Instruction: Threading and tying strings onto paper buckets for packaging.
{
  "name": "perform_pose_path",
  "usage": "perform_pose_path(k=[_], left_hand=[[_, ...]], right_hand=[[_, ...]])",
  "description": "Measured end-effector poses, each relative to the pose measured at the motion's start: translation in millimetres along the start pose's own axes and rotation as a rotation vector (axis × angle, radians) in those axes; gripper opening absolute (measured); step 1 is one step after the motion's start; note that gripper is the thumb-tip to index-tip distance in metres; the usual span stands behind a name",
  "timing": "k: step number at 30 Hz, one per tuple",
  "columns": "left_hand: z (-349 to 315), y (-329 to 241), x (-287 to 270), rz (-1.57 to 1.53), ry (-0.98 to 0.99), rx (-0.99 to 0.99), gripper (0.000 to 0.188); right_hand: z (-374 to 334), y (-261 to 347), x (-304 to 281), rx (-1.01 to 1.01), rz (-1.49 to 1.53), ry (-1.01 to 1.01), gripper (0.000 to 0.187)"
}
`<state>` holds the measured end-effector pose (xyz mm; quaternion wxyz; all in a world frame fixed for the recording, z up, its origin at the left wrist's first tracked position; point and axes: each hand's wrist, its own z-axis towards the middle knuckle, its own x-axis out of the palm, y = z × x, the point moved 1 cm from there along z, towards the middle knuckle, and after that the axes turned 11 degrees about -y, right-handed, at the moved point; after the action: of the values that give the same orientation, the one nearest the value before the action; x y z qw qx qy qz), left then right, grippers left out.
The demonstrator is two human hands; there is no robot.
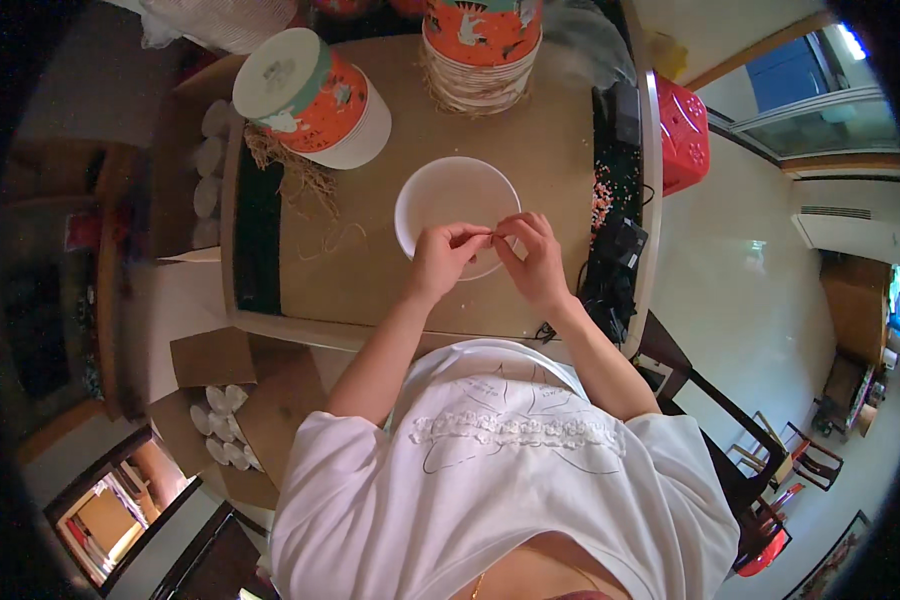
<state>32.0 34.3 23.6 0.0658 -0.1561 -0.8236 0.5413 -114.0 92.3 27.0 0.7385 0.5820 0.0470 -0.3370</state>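
A white round tub point(457, 185) stands upright on the brown board, its open mouth facing up. Over its near half, my left hand point(442, 260) and my right hand point(536, 262) meet fingertip to fingertip. Both are closed in a pinch, thumb against fingers. Whatever lies between the fingertips is too small to make out. Beyond the tub to the left, a stack of orange and green patterned paper tubs point(335, 105) lies tilted on tan raffia strands point(310, 180). Another stack of orange patterned tubs point(482, 45) stands at the back, with raffia around its lower part.
The brown board point(370, 290) covers the table. Along its right side lie small pink and white bits point(602, 195), black cables and a black adapter point(625, 242). A red plastic stool point(680, 135) stands beyond the right edge. On the left, a cardboard box point(232, 430) holds white rolled items.
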Motion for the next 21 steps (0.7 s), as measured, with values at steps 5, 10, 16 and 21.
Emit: perform_pose_path(k=[5, 10, 16, 21], left_hand=[[-4.6, -3.3, 4.1, 0.207, -0.090, 0.220, 0.012], [-5.6, -6.4, 5.1, 0.304, -0.110, 0.253, 0.011], [2.2, 7.0, 2.9, 0.229, -0.125, 0.300, 0.008], [4.5, 6.0, 2.0, 0.156, -0.137, 0.263, 0.007]], right_hand=[[0.4, 1.7, 0.0, 0.006, -0.012, 0.003, 0.010], [-1.6, -0.8, 3.4, -0.016, -0.009, -0.009, 0.011], [-2.1, -1.2, 3.0, -0.055, -0.094, 0.057, 0.014], [-2.9, -6.4, 7.7, -0.048, -0.130, 0.093, 0.010]])
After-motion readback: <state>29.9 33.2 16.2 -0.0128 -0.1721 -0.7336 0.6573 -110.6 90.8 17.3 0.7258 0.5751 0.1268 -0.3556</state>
